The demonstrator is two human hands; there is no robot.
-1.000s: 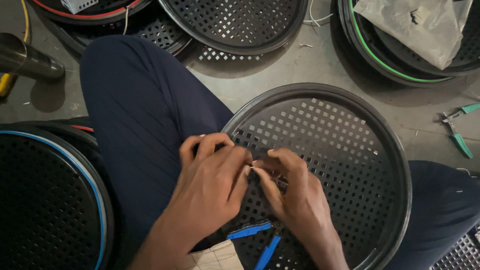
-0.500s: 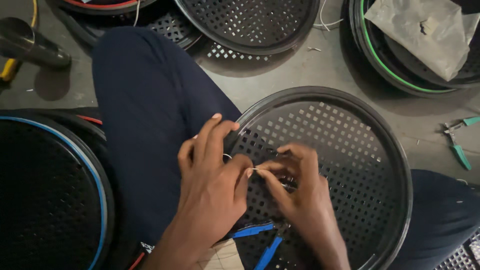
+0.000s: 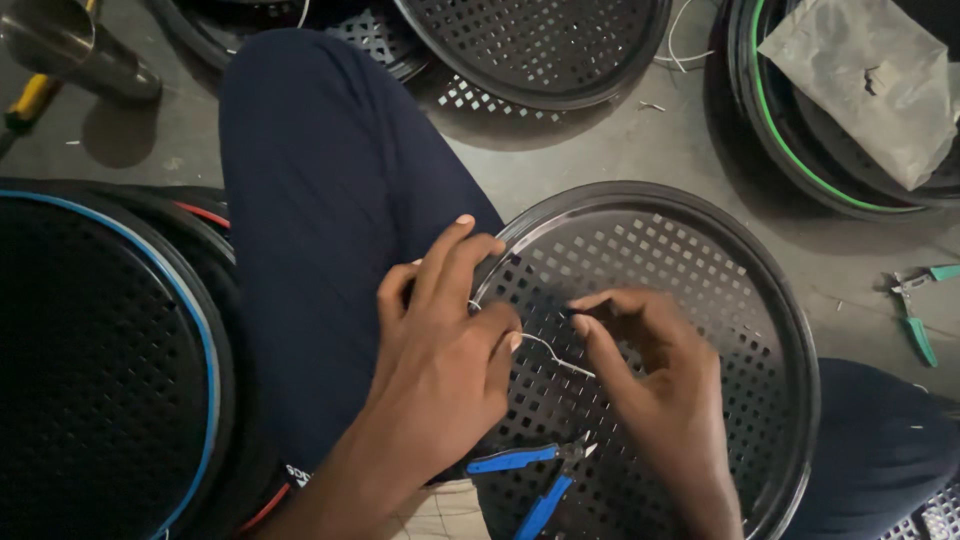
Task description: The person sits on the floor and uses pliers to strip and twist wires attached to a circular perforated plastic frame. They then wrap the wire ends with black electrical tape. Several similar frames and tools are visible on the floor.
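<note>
Shows, well left of the round perforated grille (image 3: 700, 250), a stack of like black discs (image 3: 100, 370) with a blue ring at the rim, and up beyond that stack a metal cylinder (image 3: 70, 45) beside a yellow-handled tool (image 3: 30, 100). Rests the grille across a dark-blue trouser leg (image 3: 320, 200), tilted, with its left rim on the thigh. Pinches, at the grille's left edge, a thin wire (image 3: 555, 358) between thumb and forefinger of the left hand (image 3: 440, 370), other fingers spread and lifted over the rim. Lays the wire loose across the mesh toward the grille's middle, bent in a shallow curve, bare and pale against the black. Cannot tell whether either end passes through a hole. Judging by that slack run, looks early to midway: wire in hand and on the grille, nothing seen tied, twisted or trimmed. Curls the right hand (image 3: 660, 390) over the grille's middle, thumb and forefinger tips close together right by the wire's free end; cannot tell whether closed on it or only beside it. Leaves blue-handled cutters (image 3: 530, 475) untouched on the grille's near edge, between the wrists. Shows the grille itself whole, glossy at the raised rim, with even rows of square holes. Shows, up and right of the grille, a green-ringed stack (image 3: 760, 120) under a grey bag (image 3: 870, 80), and just right of it green-handled pliers (image 3: 915, 310) on the floor.
</note>
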